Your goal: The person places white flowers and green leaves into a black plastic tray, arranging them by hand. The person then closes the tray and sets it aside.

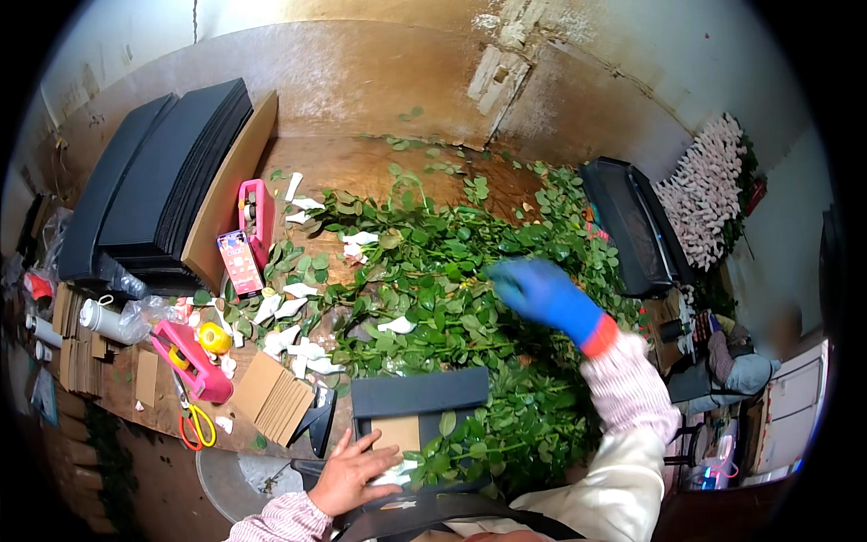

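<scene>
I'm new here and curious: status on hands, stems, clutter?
Left hand spread, at white wrapping. Blue-gloved right hand over leafy stems, grip unclear. Clutter leftward: scissors, tape dispenser.

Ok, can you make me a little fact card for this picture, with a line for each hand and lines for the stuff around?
Left hand: bare, fingers spread, at a white piece by the dark box
Right hand: blue glove, red cuff, over the leafy stems; fingers blurred
Dark box: open, brown cardboard inside
Leafy stems: green, heaped across the table
Tape dispensers: two, pink, left side
Scissors: red and yellow handles
Pale flowers: big bunch, far right
Another person: right edge
</scene>
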### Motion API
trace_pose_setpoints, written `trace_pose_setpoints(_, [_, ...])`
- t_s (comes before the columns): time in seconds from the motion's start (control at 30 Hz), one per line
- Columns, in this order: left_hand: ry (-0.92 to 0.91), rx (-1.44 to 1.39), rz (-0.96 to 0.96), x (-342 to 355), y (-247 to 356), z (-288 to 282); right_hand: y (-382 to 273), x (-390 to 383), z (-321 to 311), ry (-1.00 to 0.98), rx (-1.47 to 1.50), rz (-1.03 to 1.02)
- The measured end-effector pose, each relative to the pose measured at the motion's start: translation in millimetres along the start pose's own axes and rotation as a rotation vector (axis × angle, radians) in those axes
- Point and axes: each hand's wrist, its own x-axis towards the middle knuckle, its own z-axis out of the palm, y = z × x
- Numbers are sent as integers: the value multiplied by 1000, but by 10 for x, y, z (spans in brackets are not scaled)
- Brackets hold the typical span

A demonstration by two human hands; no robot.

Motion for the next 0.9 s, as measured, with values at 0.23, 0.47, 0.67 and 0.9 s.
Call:
trace_pose_setpoints(0.23, [13, 21, 21, 37, -92, 15, 1643, 2052, 1814, 114, -224, 289])
trace_pose_setpoints(0.47, [71, 14, -33, 16, -104, 108, 1302, 2056, 1795, -125, -205, 442])
trace_pose_setpoints(0.67, [112, 63, -19, 47, -58, 92, 920, 1746, 369, 208, -164, 236])
trace_pose_setpoints(0.9, [136, 57, 1, 116, -52, 62, 1596, 1917, 471, 1, -289, 497])
